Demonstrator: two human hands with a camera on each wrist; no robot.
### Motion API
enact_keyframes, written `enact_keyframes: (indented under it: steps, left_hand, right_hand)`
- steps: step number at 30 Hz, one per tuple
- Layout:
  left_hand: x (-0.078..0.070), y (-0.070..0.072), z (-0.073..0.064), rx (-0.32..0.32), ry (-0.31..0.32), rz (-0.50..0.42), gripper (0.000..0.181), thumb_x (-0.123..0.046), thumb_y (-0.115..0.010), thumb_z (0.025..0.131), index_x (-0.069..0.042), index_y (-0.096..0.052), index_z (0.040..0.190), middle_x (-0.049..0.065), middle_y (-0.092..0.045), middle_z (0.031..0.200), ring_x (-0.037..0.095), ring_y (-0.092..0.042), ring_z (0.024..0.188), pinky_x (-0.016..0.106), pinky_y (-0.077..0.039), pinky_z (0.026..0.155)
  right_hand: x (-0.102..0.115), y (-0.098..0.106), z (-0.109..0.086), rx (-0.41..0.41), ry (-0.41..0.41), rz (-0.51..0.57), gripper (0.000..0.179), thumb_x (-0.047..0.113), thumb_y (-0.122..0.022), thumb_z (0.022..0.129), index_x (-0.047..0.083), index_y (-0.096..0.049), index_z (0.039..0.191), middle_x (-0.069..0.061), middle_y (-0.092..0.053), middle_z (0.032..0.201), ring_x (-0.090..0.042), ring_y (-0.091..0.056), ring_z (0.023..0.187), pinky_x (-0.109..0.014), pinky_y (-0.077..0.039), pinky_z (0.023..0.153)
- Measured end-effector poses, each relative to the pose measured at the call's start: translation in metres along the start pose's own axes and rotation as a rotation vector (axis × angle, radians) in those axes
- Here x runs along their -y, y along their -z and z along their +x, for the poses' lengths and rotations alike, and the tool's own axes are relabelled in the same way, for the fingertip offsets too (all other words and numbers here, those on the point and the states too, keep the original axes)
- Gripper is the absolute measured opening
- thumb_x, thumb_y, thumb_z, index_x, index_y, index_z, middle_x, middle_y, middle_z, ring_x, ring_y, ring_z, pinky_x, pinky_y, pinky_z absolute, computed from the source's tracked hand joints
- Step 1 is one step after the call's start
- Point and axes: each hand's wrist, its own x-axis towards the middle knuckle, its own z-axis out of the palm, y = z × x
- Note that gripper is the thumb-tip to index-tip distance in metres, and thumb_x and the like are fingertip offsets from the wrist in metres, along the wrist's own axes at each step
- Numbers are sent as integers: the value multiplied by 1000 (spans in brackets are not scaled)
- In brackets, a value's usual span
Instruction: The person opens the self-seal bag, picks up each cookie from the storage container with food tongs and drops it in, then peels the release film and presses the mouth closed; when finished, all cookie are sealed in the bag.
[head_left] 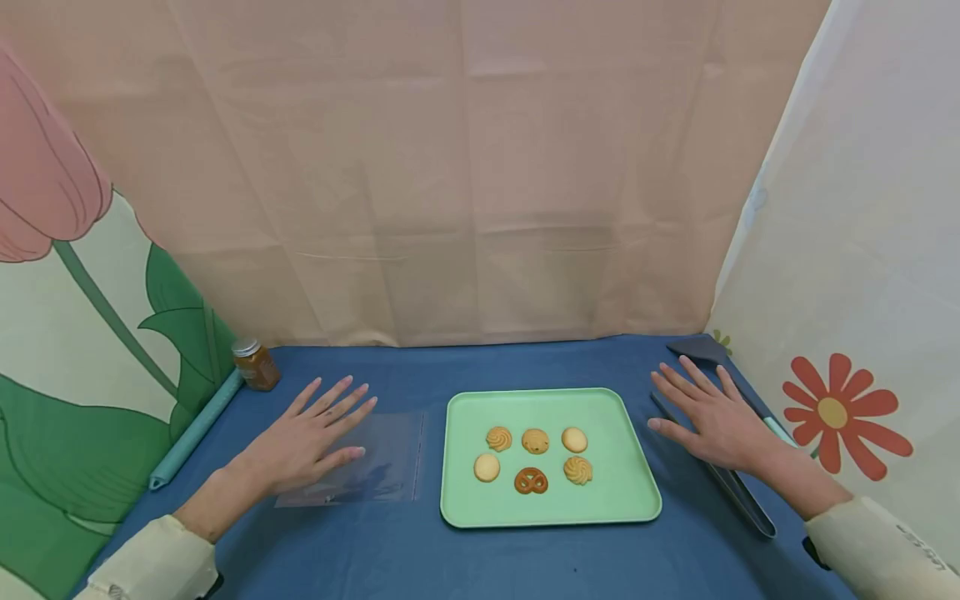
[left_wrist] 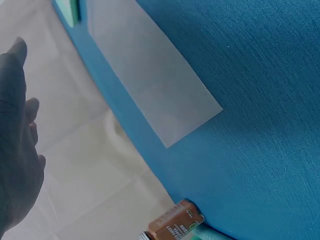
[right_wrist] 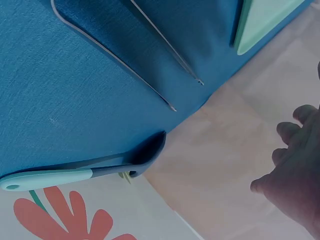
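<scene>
My left hand [head_left: 307, 450] is held with fingers spread over a clear plastic sheet or bag [head_left: 393, 467], holding nothing. On the other side, my right hand [head_left: 712, 425] is also spread and bare, above metal tongs [head_left: 750, 504] and near a spatula [head_left: 697, 348] with a dark head and teal handle. Between the hands lies a light green tray [head_left: 465, 500]. Several biscuits rest on it in two rows, among them a pretzel [head_left: 517, 481], a round plain biscuit [head_left: 487, 467] and a swirled one [head_left: 578, 470]. In the right wrist view the tongs [right_wrist: 117, 59] lie with their arms apart.
A small jar [head_left: 258, 368] with brown contents and a silver lid stands at the back left. Beside it a teal roll [head_left: 197, 429] runs along the left edge of the blue cloth [head_left: 525, 567]. Fabric walls [head_left: 480, 208] enclose the back and both sides.
</scene>
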Motion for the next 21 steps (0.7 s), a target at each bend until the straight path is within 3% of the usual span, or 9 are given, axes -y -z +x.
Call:
enact_keyframes:
  steps: [4, 11, 15, 18, 21]
  left_hand:
    - [1, -1, -1, -22, -10, -7, 71, -59, -48, 100, -22, -32, 159, 5, -31, 164, 34, -24, 153, 55, -9, 123]
    - [2, 0, -2, 53, 32, -30, 72, -61, -44, 101, -22, -29, 160, 3, -25, 167, 33, -18, 155, 55, -7, 124]
    - [2, 0, -3, 68, 46, -47, 72, -61, -45, 101, -22, -28, 160, 3, -24, 167, 33, -18, 155, 48, 7, 126]
    - [2, -1, -4, 79, 67, -92, 71, -59, -46, 101, -22, -29, 160, 3, -26, 166, 34, -20, 155, 44, 11, 126]
    - [4, -3, -6, 91, 107, -164, 68, -56, -49, 101, -22, -33, 158, 5, -33, 163, 34, -27, 153, 53, -2, 125]
  right_hand:
    - [1, 1, 1, -4, 0, -1, 83, 62, -55, 95, 13, -33, 158, -15, -31, 163, -34, -7, 157, -62, 14, 120]
    - [2, 3, 7, -3, 3, 1, 83, 63, -54, 96, 13, -32, 158, -14, -28, 164, -32, -3, 158, -63, 13, 120]
    - [6, 2, 12, 13, 13, 33, 82, 60, -55, 96, 14, -31, 159, -12, -26, 166, -32, -3, 158, -64, 11, 120]
    - [14, 1, 19, 29, 20, 71, 80, 57, -57, 97, 14, -31, 159, -11, -26, 166, -34, -6, 157, -66, 8, 120]
    - [25, -1, 28, 43, 33, 90, 79, 59, -57, 96, 17, -32, 159, -9, -28, 166, -35, -11, 157, -67, 0, 120]
